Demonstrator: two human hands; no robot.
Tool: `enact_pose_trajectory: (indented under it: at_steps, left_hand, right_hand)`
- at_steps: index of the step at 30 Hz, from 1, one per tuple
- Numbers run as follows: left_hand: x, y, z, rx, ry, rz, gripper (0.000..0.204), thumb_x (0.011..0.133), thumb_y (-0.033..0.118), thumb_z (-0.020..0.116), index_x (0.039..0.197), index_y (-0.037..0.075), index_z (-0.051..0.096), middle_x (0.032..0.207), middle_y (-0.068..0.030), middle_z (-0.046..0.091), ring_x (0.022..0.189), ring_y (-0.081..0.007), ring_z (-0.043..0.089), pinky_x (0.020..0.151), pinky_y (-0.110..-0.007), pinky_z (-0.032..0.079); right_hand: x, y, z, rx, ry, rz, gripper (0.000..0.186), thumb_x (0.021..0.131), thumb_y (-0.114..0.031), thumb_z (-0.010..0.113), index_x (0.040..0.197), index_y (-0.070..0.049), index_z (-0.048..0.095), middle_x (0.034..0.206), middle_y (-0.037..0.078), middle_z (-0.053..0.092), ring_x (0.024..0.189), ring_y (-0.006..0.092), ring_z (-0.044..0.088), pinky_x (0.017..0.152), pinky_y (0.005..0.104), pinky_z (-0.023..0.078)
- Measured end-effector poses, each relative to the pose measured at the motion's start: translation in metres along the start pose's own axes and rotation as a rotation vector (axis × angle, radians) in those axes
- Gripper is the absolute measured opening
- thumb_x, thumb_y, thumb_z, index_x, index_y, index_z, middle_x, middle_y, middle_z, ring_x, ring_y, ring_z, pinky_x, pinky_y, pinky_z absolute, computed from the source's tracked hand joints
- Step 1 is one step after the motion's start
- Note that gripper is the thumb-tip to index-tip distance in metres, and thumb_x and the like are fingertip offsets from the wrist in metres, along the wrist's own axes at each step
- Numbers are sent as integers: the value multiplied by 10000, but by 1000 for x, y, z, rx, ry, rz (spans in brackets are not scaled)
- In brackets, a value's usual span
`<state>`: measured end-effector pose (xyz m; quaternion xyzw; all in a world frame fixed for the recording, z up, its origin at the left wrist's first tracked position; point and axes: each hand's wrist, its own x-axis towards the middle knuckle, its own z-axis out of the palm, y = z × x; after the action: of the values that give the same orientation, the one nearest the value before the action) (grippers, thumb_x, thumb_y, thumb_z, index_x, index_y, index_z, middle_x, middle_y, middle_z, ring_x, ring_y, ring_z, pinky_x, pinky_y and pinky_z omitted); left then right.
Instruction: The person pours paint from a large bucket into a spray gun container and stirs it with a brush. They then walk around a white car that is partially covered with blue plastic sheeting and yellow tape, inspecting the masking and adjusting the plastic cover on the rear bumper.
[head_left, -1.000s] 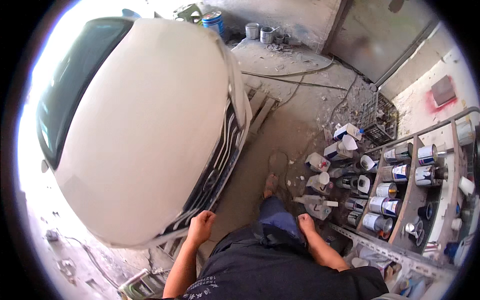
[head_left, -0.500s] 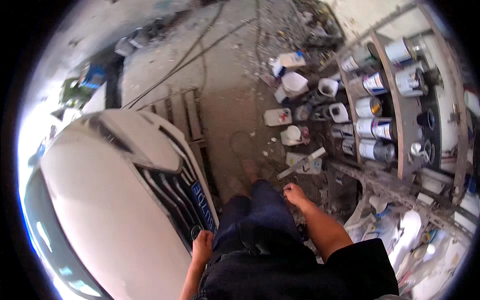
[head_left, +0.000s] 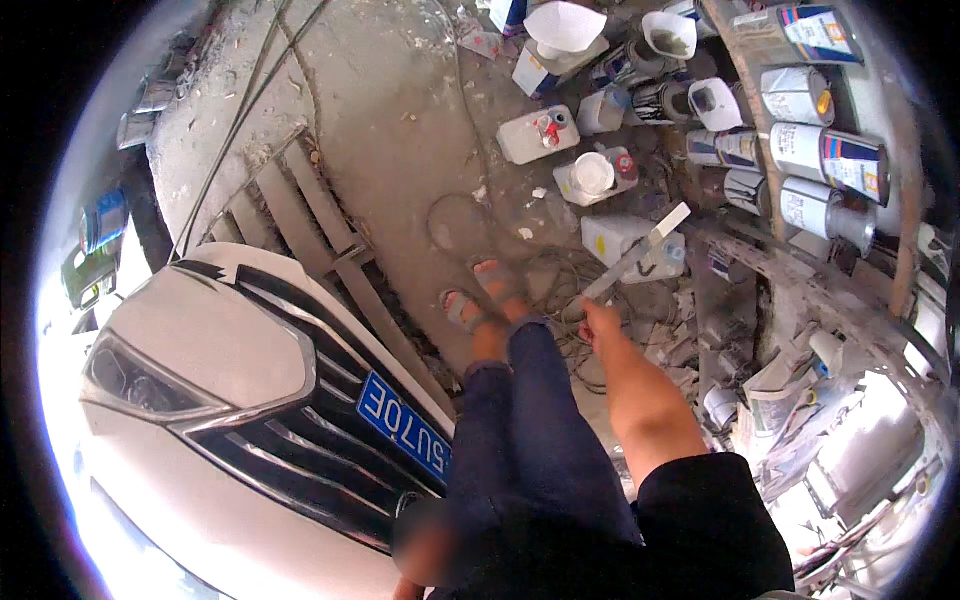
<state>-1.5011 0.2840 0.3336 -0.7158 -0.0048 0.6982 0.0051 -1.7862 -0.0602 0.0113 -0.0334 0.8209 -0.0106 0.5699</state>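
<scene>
My right hand (head_left: 600,322) closed around a flat stick (head_left: 640,252) pointing at the jugs (head_left: 580,175) on the far right floor, my left hand (head_left: 425,545) blurred by the car (head_left: 200,400), grip unclear; cables (head_left: 560,275) underfoot could trip me.

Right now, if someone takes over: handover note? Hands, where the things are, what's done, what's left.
Right hand: closed on a flat pale stir stick, held low and pointing toward the containers on the floor.
Left hand: at the lower edge beside the white car, blurred; holding nothing I can make out.
Things: white jugs and a paper funnel stand on the dirty floor ahead; paint cans lie on the shelf to the right.
Done: stick is in hand.
Left: no can or jug is in hand; whether any is open is unclear.
</scene>
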Motion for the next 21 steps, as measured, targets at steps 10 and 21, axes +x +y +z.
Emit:
enact_pose_trajectory:
  at_steps: [10, 21]
  left_hand:
    - [40, -25, 11, 254, 116, -229, 199, 860, 213, 589, 955, 39, 566, 864, -91, 630, 796, -167, 586, 736, -296, 458]
    - [8, 28, -22, 261, 263, 519, 199, 841, 217, 587, 918, 34, 600, 766, -116, 632, 691, -207, 614, 643, -312, 477]
  right_hand:
    - [32, -14, 24, 167, 21, -99, 199, 855, -207, 553, 847, -13, 510, 717, 95, 515, 529, 169, 504, 424, 285, 446]
    - [-119, -16, -48, 1, 109, -239, 245, 829, -155, 524, 1014, -3, 470, 758, 115, 517, 550, 188, 530, 417, 303, 441]
